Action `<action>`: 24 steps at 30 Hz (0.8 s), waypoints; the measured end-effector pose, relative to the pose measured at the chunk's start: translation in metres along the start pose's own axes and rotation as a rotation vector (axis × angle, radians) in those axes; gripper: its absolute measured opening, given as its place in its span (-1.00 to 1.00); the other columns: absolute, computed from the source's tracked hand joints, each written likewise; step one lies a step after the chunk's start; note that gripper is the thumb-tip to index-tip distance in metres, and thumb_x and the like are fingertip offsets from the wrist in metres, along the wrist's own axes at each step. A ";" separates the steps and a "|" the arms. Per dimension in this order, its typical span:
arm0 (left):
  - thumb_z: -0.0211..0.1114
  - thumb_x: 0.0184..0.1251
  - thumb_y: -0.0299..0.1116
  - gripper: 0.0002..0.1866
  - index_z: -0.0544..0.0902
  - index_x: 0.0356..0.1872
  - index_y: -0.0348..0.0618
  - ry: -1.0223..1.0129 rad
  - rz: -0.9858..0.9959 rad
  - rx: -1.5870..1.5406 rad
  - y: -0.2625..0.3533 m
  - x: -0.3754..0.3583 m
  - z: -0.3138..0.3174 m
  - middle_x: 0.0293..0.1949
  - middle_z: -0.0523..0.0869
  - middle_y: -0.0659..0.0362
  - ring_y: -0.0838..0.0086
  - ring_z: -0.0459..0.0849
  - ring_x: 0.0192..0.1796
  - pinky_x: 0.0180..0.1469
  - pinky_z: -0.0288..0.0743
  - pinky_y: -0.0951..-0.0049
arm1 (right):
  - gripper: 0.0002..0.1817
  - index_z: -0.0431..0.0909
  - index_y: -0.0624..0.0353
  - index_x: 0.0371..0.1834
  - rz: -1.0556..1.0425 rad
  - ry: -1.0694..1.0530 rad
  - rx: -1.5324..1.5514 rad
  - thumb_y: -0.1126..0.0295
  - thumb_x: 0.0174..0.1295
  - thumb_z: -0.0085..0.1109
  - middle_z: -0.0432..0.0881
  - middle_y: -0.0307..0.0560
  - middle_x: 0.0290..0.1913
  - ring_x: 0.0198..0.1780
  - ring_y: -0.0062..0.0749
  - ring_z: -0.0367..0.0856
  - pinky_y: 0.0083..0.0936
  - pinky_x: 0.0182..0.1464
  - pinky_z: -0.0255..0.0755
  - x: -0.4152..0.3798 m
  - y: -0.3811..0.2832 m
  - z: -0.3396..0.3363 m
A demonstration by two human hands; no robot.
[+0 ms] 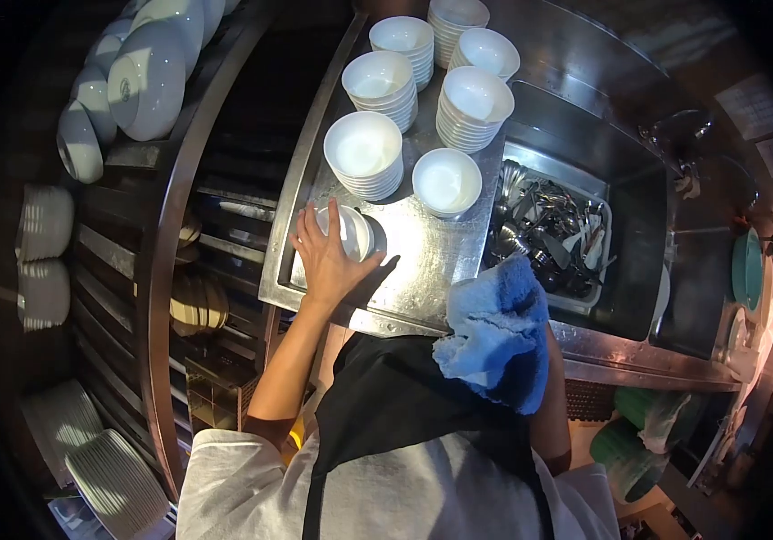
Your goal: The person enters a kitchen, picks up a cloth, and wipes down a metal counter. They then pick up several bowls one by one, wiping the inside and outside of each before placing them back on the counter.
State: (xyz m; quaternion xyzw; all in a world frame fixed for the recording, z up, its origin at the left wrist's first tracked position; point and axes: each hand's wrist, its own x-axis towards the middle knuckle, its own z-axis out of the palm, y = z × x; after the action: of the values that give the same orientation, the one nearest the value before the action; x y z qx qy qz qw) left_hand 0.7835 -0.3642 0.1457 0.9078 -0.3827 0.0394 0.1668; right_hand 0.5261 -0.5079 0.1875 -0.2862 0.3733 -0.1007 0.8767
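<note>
My left hand (330,256) has its fingers spread over a small white bowl (351,232) at the left of the steel counter (413,261). My right hand is hidden under a blue cloth (497,328), which hangs at the counter's front edge. Just beyond my left hand rises a stack of white bowls (364,148). To its right stands another white bowl (447,182). Several more bowl stacks (474,97) fill the back of the counter.
A tray of cutlery (553,225) sits in the sink (638,207) at the right, below a faucet (679,126). Slatted shelves at the left hold white plates (148,85) and stacked dishes (116,481). Green bins (629,454) stand low at the right.
</note>
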 end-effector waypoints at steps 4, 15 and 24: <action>0.46 -0.24 -0.14 -0.15 0.32 0.17 -0.22 -0.036 0.287 -0.441 0.040 -0.003 -0.012 0.19 0.20 -0.19 -0.07 0.22 0.20 0.20 0.14 0.06 | -0.62 0.39 0.24 0.05 -0.033 0.014 0.132 0.23 0.27 -0.03 0.54 -0.05 -0.10 -0.14 -0.38 0.58 -0.48 -0.10 0.52 -0.003 -0.001 -0.001; 0.48 -0.36 0.00 0.05 0.21 0.22 -0.34 -0.320 0.234 -0.012 0.111 0.098 0.051 0.09 0.27 -0.29 -0.08 0.29 0.12 0.07 0.28 0.09 | -0.65 0.41 0.20 0.00 -0.105 0.059 0.218 0.21 0.26 -0.03 0.55 -0.03 -0.14 -0.16 -0.33 0.58 -0.43 -0.12 0.53 -0.019 0.005 -0.023; 0.40 -0.23 0.00 -0.06 0.22 0.26 -0.17 -0.315 0.171 -0.534 0.102 0.075 0.018 0.05 0.33 -0.24 0.01 0.33 0.10 0.11 0.25 0.16 | -0.53 0.39 0.14 0.12 -0.436 -0.076 0.192 0.09 0.23 -0.02 0.39 0.04 0.12 0.05 -0.17 0.47 -0.29 0.04 0.42 0.001 0.023 -0.015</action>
State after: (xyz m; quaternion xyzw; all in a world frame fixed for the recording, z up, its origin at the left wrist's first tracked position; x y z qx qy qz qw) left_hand 0.7632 -0.4879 0.1714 0.7914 -0.4758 -0.1896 0.3338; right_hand 0.5149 -0.4956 0.1654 -0.2791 0.2579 -0.3118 0.8708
